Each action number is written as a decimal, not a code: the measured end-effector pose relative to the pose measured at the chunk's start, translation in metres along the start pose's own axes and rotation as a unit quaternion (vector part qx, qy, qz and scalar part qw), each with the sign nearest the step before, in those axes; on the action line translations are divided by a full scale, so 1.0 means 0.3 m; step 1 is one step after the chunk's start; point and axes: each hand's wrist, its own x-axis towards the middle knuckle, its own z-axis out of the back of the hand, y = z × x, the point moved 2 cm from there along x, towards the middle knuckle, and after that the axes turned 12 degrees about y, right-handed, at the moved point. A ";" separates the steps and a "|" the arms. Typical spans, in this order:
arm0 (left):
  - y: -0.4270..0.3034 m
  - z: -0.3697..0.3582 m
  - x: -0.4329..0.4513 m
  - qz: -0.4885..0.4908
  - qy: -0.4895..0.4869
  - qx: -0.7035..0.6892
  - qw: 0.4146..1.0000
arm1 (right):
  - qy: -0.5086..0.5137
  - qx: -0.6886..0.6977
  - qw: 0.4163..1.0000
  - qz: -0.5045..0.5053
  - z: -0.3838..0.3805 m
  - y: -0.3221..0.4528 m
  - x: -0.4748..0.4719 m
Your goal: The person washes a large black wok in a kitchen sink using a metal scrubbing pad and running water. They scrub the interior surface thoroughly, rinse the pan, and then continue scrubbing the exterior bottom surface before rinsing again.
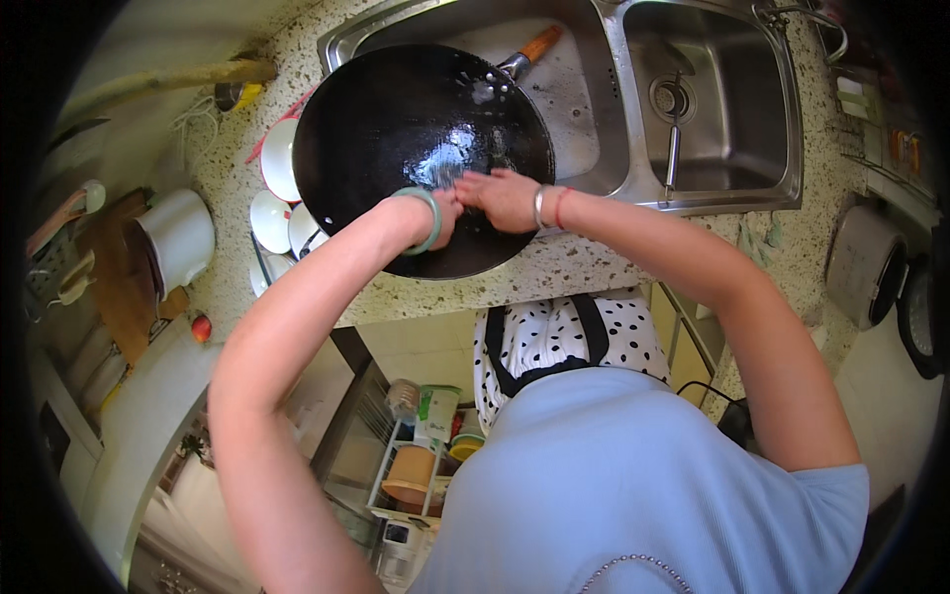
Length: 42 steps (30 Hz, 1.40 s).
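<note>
A large dark wok (371,134) with a wooden handle (540,44) lies across the left sink basin (620,160) and the counter's front edge. Its inner surface is wet and shiny, with a few suds near the handle. My left hand (444,219), below a jade-green bangle, is low over the wok's middle. Against it rests my right hand (505,199), fingers pointing left, with a silver bangle and red cord at the wrist. Just beyond the fingertips is a blurred greyish patch; whether it is a scrubber or glare I cannot tell. Both palms are hidden.
White bowls (280,160) crowd the wok's left rim on the speckled counter (423,297). A long-handled metal utensil (673,160) lies in the right basin (742,141). Farther left are a white pot (182,237) and a red fruit (201,328). A rice cooker (865,263) is at right.
</note>
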 end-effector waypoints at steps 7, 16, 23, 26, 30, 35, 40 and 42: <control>0.118 0.087 0.129 0.038 0.033 0.066 0.997 | -0.001 0.019 0.997 -0.081 0.067 -0.022 0.130; 0.199 0.175 0.194 0.067 -0.099 0.202 0.972 | -0.317 -0.081 0.932 -0.155 0.038 -0.101 0.207; 0.200 0.016 0.043 -0.014 0.138 0.171 0.975 | -0.187 0.176 0.966 -0.013 -0.058 0.116 0.135; 0.258 0.058 0.043 0.027 -0.068 0.208 0.975 | -0.257 0.056 0.959 -0.107 0.020 0.016 0.212; 0.365 0.097 0.180 0.008 -0.113 0.258 0.959 | -0.290 0.030 0.945 -0.150 0.082 -0.012 0.280; 0.250 0.012 0.007 -0.020 0.100 0.198 0.975 | -0.213 0.186 0.959 -0.029 -0.044 0.140 0.186; 0.367 0.136 0.096 0.056 -0.072 0.210 0.973 | -0.314 0.007 0.938 -0.148 0.100 -0.016 0.267; 0.365 0.178 0.161 0.084 -0.003 0.278 0.957 | -0.311 0.031 0.935 -0.166 0.120 0.002 0.291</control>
